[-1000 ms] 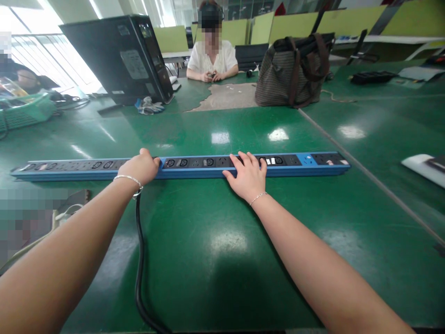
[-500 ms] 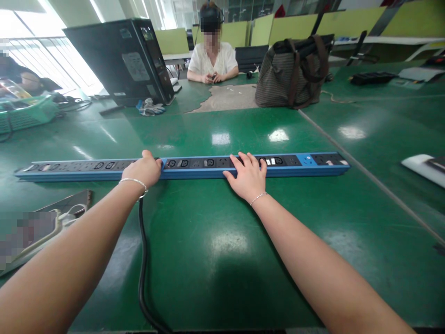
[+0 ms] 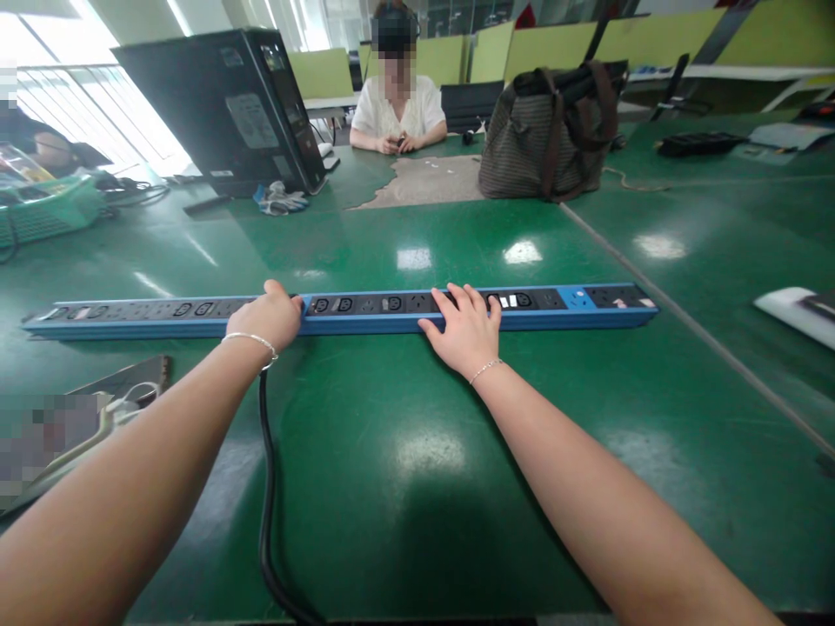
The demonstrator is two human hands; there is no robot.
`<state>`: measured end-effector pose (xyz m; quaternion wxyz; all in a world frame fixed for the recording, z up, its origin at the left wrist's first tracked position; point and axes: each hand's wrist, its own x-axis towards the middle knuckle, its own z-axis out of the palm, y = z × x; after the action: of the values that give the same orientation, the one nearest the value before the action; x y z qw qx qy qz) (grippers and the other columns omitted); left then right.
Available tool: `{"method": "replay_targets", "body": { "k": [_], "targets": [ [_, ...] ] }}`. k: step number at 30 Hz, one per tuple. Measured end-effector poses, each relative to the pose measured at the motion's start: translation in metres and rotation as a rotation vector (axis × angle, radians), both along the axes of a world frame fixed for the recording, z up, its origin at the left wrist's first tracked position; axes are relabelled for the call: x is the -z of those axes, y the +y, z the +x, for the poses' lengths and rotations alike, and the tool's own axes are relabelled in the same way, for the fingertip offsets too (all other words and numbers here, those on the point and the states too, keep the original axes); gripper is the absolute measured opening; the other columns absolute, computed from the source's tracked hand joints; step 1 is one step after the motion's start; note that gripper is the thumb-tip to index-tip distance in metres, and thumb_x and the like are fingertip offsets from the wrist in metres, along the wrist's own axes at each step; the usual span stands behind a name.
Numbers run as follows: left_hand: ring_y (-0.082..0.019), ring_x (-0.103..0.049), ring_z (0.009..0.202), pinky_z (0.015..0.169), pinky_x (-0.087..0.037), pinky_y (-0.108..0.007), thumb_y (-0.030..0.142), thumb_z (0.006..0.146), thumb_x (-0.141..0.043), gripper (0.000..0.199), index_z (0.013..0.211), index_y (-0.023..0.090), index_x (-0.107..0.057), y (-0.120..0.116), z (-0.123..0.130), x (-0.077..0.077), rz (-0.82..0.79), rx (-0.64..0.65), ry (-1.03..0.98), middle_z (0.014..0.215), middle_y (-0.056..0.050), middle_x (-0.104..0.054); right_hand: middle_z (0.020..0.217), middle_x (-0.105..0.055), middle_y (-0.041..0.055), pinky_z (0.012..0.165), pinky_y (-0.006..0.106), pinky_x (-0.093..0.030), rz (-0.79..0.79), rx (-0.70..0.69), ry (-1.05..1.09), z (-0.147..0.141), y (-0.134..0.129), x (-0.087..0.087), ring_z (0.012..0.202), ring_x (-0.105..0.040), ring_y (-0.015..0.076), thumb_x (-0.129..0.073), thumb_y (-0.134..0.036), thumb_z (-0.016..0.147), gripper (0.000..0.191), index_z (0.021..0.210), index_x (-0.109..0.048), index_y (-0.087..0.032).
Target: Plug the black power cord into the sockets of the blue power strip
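Note:
A long blue-edged power strip (image 3: 365, 327) with black socket faces lies flat across the green table. Closed in a fist over its left-middle part is my left hand (image 3: 266, 318). A black power cord (image 3: 267, 487) runs up the table and disappears beneath that hand; its end is hidden in the fist. My right hand (image 3: 466, 326) grips the strip right of its middle, thumb at the near edge and spread fingers reaching over to the far edge. The blue socket (image 3: 577, 298) on the strip shows to its right.
A phone-like device with a white cable (image 3: 134, 400) lies at left. Behind are a black computer tower (image 3: 215, 109), gloves (image 3: 280, 199), a green basket (image 3: 52, 211) and a brown bag (image 3: 522, 143). Another person (image 3: 397, 113) sits across the table. A white object (image 3: 796, 309) lies at right.
The view has shifted very slightly. Both hands keep their places on the power strip, with no other visible movement.

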<state>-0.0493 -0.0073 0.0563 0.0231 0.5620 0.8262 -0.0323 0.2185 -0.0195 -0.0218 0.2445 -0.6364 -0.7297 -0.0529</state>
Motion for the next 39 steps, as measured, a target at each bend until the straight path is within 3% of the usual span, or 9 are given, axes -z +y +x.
{"method": "replay_targets", "body": {
  "k": [9, 12, 15, 19, 21, 24, 32, 39],
  "targets": [
    [-0.040, -0.059, 0.108, 0.086, -0.044, -0.048, 0.046, 0.087, -0.031, 0.050, 0.112, 0.005, -0.042, 0.003, -0.006, -0.008, 0.000, -0.013, -0.013, 0.113, -0.032, -0.061, 0.142, -0.047, 0.0066, 0.109, 0.054, -0.016, 0.006, -0.003, -0.006, 0.001, -0.001, 0.000, 0.132, -0.034, 0.0288, -0.047, -0.054, 0.088, 0.053, 0.133, -0.052, -0.027],
    [-0.039, -0.059, 0.107, 0.085, -0.045, -0.047, 0.043, 0.087, -0.031, 0.052, 0.114, 0.001, -0.043, -0.002, -0.011, -0.026, 0.139, -0.049, -0.009, 0.112, -0.033, -0.060, 0.142, -0.047, 0.0064, 0.109, 0.054, -0.015, 0.002, -0.003, -0.006, 0.001, -0.001, 0.000, 0.133, -0.034, 0.0287, -0.046, -0.055, 0.088, 0.053, 0.134, -0.051, -0.027],
    [-0.035, -0.061, 0.103, 0.084, -0.047, -0.045, 0.045, 0.086, -0.032, 0.050, 0.107, 0.005, -0.052, -0.011, -0.011, -0.051, 0.286, -0.051, -0.003, 0.105, -0.025, -0.065, 0.142, -0.047, 0.0064, 0.109, 0.054, -0.015, -0.002, 0.002, -0.002, 0.000, -0.001, 0.000, 0.133, -0.034, 0.0288, -0.047, -0.054, 0.088, 0.054, 0.134, -0.051, -0.027],
    [-0.023, -0.065, 0.073, 0.078, -0.050, -0.038, 0.046, 0.082, -0.038, 0.038, 0.079, 0.016, -0.062, -0.021, 0.006, -0.069, 0.179, 0.044, -0.121, 0.067, -0.007, -0.068, 0.142, -0.047, 0.0070, 0.109, 0.054, -0.015, -0.009, 0.004, 0.000, 0.001, -0.001, -0.001, 0.132, -0.034, 0.0289, -0.047, -0.054, 0.088, 0.054, 0.134, -0.052, -0.027],
    [-0.017, -0.063, 0.059, 0.070, -0.050, -0.031, 0.046, 0.079, -0.043, 0.033, 0.076, 0.018, -0.062, -0.022, 0.017, -0.067, 0.109, 0.085, -0.248, 0.064, -0.001, -0.068, 0.142, -0.047, 0.0069, 0.109, 0.054, -0.015, -0.007, 0.001, -0.001, 0.001, -0.001, -0.001, 0.133, -0.034, 0.0286, -0.047, -0.054, 0.088, 0.053, 0.133, -0.052, -0.027],
    [-0.014, -0.062, 0.054, 0.064, -0.048, -0.026, 0.042, 0.077, -0.045, 0.030, 0.073, 0.019, -0.062, -0.016, 0.032, -0.056, 0.030, 0.149, -0.333, 0.066, 0.001, -0.069, 0.142, -0.047, 0.0066, 0.109, 0.053, -0.015, -0.001, 0.000, 0.000, 0.001, -0.001, -0.001, 0.132, -0.034, 0.0284, -0.047, -0.054, 0.088, 0.053, 0.133, -0.052, -0.027],
    [-0.021, -0.065, 0.064, 0.068, -0.049, -0.029, 0.044, 0.073, -0.045, 0.031, 0.061, 0.023, -0.065, 0.012, 0.059, -0.028, -0.055, 0.257, -0.286, 0.053, -0.003, -0.065, 0.142, -0.047, 0.0068, 0.109, 0.053, -0.014, 0.004, -0.002, 0.006, 0.001, -0.001, 0.000, 0.133, -0.033, 0.0282, -0.046, -0.054, 0.088, 0.053, 0.134, -0.051, -0.027],
    [-0.026, -0.064, 0.072, 0.073, -0.049, -0.034, 0.043, 0.074, -0.043, 0.035, 0.060, 0.023, -0.068, 0.022, 0.068, -0.024, -0.037, 0.259, -0.177, 0.058, -0.008, -0.066, 0.142, -0.047, 0.0067, 0.109, 0.054, -0.015, 0.006, -0.011, 0.021, 0.001, -0.002, -0.001, 0.132, -0.033, 0.0283, -0.048, -0.054, 0.087, 0.053, 0.133, -0.051, -0.027]
  ]
}}
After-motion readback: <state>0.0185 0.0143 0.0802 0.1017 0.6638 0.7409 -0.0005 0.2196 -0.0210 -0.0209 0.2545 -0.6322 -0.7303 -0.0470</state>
